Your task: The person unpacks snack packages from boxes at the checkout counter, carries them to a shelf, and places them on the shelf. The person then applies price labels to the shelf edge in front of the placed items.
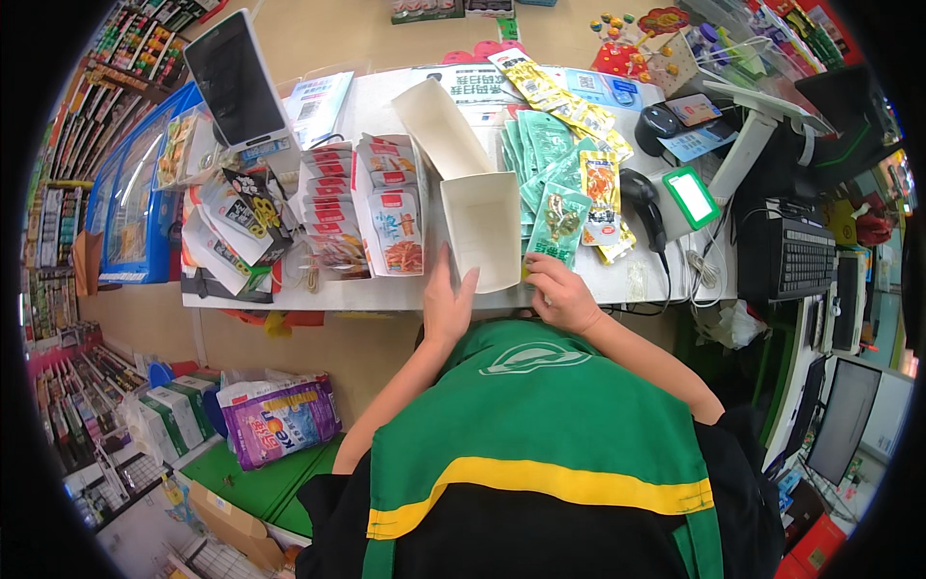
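An open, unfilled white cardboard box (pixel 481 231) with its long lid flap raised stands on the white counter before me. My left hand (pixel 448 297) rests at its left near corner, thumb against the front. At the right near corner my right hand (pixel 561 293) has curled fingers by the lower end of a green snack packet (pixel 561 224); whether it grips the packet is unclear. More green packets (pixel 539 145) lie fanned behind, beside yellow snack packets (pixel 600 188). Left of the white box stand two boxes filled with upright packets, one near (pixel 391 210), one farther left (pixel 333 217).
A black handheld barcode scanner (pixel 644 206) lies right of the packets, near a green-framed device (pixel 691 197) and a keyboard (pixel 799 253). Black and white packets (pixel 246 217) are piled at the left, below a tilted display screen (pixel 235 79). Cables (pixel 702 268) hang at the counter's right edge.
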`<state>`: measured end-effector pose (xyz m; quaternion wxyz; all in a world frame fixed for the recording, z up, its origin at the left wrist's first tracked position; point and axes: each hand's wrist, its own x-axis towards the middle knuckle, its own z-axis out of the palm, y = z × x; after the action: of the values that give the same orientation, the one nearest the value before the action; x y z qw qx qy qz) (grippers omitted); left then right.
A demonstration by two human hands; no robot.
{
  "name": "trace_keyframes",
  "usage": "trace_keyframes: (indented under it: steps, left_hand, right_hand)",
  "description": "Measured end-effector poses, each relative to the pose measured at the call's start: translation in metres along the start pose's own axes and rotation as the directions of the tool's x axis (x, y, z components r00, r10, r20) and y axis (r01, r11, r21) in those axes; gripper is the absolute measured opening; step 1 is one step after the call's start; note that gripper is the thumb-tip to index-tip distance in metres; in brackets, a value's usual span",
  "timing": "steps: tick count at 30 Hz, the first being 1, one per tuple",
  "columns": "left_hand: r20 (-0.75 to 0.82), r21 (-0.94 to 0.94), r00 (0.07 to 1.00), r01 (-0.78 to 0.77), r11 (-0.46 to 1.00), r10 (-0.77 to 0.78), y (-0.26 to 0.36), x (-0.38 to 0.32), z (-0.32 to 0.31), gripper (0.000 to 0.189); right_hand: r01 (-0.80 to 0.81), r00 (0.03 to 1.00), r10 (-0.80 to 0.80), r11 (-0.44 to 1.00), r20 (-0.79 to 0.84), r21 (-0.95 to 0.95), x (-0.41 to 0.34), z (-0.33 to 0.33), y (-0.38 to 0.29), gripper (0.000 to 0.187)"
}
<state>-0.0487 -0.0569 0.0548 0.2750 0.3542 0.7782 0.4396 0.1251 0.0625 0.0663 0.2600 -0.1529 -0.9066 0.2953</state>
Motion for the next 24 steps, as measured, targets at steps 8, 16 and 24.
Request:
trace_keyframes:
  steps: [8,16,24]
  left_hand:
    - [-0.064,-0.081,0.995,0.069,0.994,-0.074,0.006,-0.03,-0.032,0.027]
    - [-0.433,-0.073,0.901,-0.078,0.994,0.039,-0.002,-0.037,-0.063,0.018]
    - [-0.563,0.1,0.819,-0.067,0.993,0.112,-0.042,-0.03,-0.11,0.062]
  right_hand:
    - [-0.003,0.995,0.016,0.991,-0.098,0.136,0.036,-0.005,-0.028,0.019]
    - [-0.222,0.975,0.176,0.832,0.139,0.509,0.086,0.022,-0.079,0.033]
    - [-0.482,0.876,0.355,0.663,0.326,0.574,0.099,0.058,-0.107,0.062]
